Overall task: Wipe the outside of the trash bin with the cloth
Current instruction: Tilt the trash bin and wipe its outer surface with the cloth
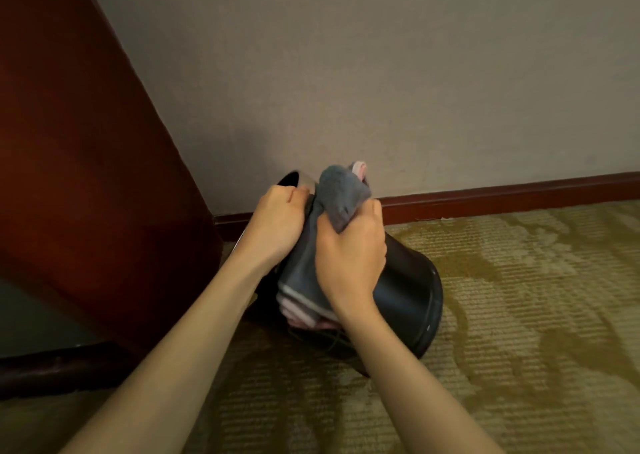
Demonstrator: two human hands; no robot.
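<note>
- Head view: black trash bin [408,287] tipped on its side on the patterned carpet [519,315], near the wall's baseboard [502,194]; its inside is hidden.
- Left hand [277,221] curled tight over the bin's rim.
- Right hand [349,259] fisted around the grey cloth [341,194] (pink edging), pressing it against the bin's outer wall.
- No readable writing.

Tilted black trash bin [408,280] on carpet [519,315], left hand [277,225] gripping rim, right hand [349,259] clutching grey cloth [332,208]

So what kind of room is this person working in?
Probably a hotel room or similar carpeted interior: patterned carpet, dark wooden baseboard along a plain wall, and a small black trash bin.
</note>
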